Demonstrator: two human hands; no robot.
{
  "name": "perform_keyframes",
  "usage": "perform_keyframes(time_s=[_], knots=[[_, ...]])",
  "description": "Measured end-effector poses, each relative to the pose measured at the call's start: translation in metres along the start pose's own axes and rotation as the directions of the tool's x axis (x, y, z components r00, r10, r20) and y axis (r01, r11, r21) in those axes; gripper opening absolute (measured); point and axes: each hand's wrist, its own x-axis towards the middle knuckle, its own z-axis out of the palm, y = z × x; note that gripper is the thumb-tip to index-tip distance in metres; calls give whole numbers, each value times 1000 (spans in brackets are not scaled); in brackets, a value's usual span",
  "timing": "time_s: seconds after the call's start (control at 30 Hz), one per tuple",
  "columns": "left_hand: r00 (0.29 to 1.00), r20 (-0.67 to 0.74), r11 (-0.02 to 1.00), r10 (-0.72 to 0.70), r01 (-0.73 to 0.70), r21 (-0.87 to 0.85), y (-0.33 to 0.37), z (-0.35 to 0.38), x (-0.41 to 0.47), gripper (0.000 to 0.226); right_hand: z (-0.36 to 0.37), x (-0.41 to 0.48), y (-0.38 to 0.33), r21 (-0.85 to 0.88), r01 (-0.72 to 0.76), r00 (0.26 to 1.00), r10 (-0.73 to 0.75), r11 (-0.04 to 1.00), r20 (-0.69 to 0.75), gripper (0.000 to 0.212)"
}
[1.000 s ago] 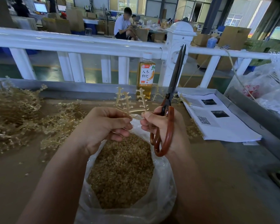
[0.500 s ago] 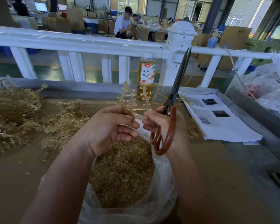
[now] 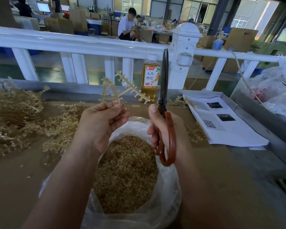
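Sprig (image 3: 122, 90) (nubs apparently uncut) is pinched by the left hand (image 3: 99, 123); scissors (image 3: 164, 83), blades closed, gripped by the right hand (image 3: 180, 129), must likely be opened next.

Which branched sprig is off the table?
The sprig the left hand holds up above the bag; the rest lie in a heap on the table.
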Motion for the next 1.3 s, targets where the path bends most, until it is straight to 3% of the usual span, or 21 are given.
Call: perform_keyframes(time_s=[0.13,0.23,0.33,0.53,0.9,1.2,1.3], knots=[[999,-30,999,11,-12,-41,1,-1,1,23,-1,-6,1,-97,52,970,-27,994,242,46],[997,-68,999,40,-42,-31,1,-2,1,16,4,-7,2,-212,155,943,-80,965,323,43],[994,-96,998,55,-58,-22,3,-5,2,12,9,-9,2,-262,184,936,-88,947,339,46],[994,-101,998,45,-48,-28,3,-8,5,15,8,-5,6,-377,88,928,62,922,369,63],[987,-153,994,54,-67,-87,3,-9,7,17,4,-3,10,-391,40,875,157,920,458,33],[978,-181,986,108,-129,-109,5,-13,11,18,5,-2,6,-487,38,865,216,872,453,46],[981,-153,989,122,-133,-60,4,-10,9,20,4,-3,5,-482,24,864,224,876,451,41]])
